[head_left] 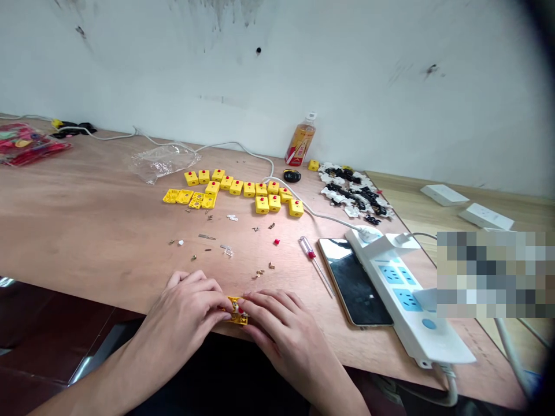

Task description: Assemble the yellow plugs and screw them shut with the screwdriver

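Observation:
My left hand (191,312) and my right hand (277,323) meet at the near edge of the wooden table (87,231). Both pinch one small open yellow plastic housing (236,312) between their fingertips. A tiny red part shows at my right fingertip. Loose screws and small metal and clear bits (225,248) lie scattered just beyond the hands. A red-handled screwdriver (313,260) lies to the right of them.
Several closed yellow housings with red buttons (243,190) sit in rows mid-table, open yellow shells at their left. A phone (353,280) and a white power strip (403,294) lie at the right. Black and white parts (353,193), a bottle (300,141) and a plastic bag (160,160) stand farther back.

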A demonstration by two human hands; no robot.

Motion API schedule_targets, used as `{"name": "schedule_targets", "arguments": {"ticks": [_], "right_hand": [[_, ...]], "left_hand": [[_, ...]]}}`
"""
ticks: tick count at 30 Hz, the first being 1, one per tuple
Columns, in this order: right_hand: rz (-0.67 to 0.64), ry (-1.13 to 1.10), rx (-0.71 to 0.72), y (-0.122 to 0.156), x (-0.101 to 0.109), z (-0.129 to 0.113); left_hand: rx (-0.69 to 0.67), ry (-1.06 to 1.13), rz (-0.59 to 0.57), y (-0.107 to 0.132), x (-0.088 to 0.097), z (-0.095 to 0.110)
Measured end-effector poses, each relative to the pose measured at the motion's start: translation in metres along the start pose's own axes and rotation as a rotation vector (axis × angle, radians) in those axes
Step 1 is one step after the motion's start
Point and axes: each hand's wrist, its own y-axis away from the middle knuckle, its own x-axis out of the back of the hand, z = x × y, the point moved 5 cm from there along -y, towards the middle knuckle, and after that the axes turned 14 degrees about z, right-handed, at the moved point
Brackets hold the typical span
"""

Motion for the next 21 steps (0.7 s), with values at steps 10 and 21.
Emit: {"name": "schedule_targets", "arguments": {"ticks": [10,21], "right_hand": [[-0.03,-0.04,-0.057,0.003,-0.005,0.003],[-0.011,-0.049,-0.086,0.002,-0.004,0.003]], "left_hand": [[0.061,0.031,-0.045,0.003,-0.006,-0.004],[0.06,0.082,0.207,0.015,-0.021,0.004]]}}
